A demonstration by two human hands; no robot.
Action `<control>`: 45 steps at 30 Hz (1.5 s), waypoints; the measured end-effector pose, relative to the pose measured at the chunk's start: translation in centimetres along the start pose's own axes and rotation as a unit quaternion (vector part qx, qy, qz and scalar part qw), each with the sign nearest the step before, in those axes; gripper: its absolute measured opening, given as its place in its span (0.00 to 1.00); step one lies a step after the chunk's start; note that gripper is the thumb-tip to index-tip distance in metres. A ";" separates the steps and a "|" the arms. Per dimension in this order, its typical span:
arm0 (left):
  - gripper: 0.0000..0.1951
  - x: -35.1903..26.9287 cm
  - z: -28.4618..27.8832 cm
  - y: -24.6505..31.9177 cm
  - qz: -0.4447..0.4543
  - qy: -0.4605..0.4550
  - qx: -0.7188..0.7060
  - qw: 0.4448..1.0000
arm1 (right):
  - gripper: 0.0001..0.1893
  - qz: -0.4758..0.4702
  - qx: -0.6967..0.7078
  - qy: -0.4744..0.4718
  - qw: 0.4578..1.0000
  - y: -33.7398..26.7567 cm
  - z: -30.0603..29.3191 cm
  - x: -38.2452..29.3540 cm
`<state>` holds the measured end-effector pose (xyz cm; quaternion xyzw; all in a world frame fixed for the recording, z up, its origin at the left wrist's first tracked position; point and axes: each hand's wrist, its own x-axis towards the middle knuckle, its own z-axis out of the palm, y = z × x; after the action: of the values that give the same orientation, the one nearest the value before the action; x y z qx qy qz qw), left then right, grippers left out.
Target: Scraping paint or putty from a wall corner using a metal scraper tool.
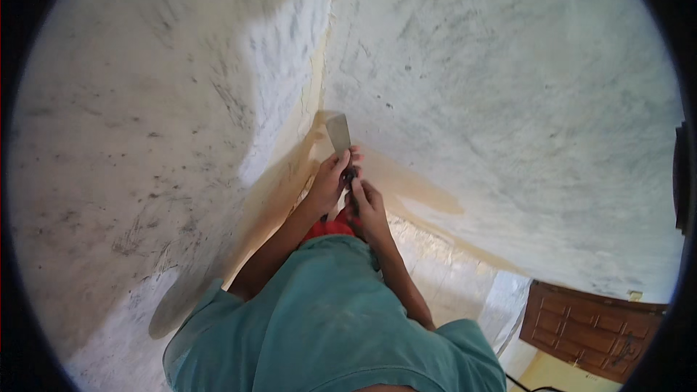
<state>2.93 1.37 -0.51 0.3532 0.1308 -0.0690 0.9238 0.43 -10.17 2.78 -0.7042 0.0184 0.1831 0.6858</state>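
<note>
A putty knife with a broad, flat metal blade (338, 132) points upward in front of my body, near the corner where two walls meet. My left hand (328, 182) grips it around the base of the blade, thumb on top. Just below, my right hand (369, 208) has its fingers closed on the dark handle (350, 175), which is mostly hidden by both hands. The blade appears in front of the corner; whether it touches the wall, I cannot tell.
The left wall (163, 136) and right wall (490, 120) have patchy whitish coating with dark smudges. Cracked, flaking plaster (311, 92) runs along the corner. A brown panelled wooden door (593, 329) stands at lower right, with a black cable (520, 384) nearby.
</note>
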 end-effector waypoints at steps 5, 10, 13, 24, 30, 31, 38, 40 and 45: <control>0.17 -0.6 -0.4 -1.1 -0.030 -0.037 -0.110 0.993 | 0.23 0.169 0.200 -0.127 0.957 1.1 0.3 -0.7; 0.15 0.6 -1.5 -1.6 -0.034 -0.058 -0.155 0.986 | 0.25 0.057 0.045 -0.026 0.997 3.6 1.9 0.3; 0.14 1.5 -2.8 -1.7 -0.008 -0.045 -0.161 0.986 | 0.26 -0.048 -0.039 0.011 0.998 3.6 2.5 1.4; 0.12 3.3 -2.4 -0.7 -0.008 -0.033 -0.221 0.975 | 0.28 -0.055 -0.103 -0.002 0.993 1.8 1.3 4.0; 0.17 1.6 -1.7 -0.2 0.006 -0.016 -0.150 0.988 | 0.22 -0.100 -0.059 0.034 0.993 3.2 1.3 1.2; 0.18 0.8 -1.1 -0.1 0.034 -0.027 -0.135 0.990 | 0.22 -0.101 -0.057 0.037 0.993 3.8 1.2 0.6; 0.21 0.8 -3.6 0.2 -0.054 -0.054 -0.002 0.997 | 0.21 0.217 0.251 -0.162 0.929 1.6 0.8 -1.6; 0.22 0.9 -3.2 0.2 -0.137 -0.105 -0.044 0.984 | 0.21 0.205 0.292 -0.162 0.920 3.2 0.6 -1.0; 0.18 2.0 -2.4 -0.6 -0.089 -0.095 -0.119 0.984 | 0.22 0.038 0.012 -0.003 0.999 5.6 1.0 0.8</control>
<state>4.21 2.49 -3.14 0.2198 0.0803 -0.1680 0.9576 -0.61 -9.39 -2.76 -0.6942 0.0456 0.2112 0.6866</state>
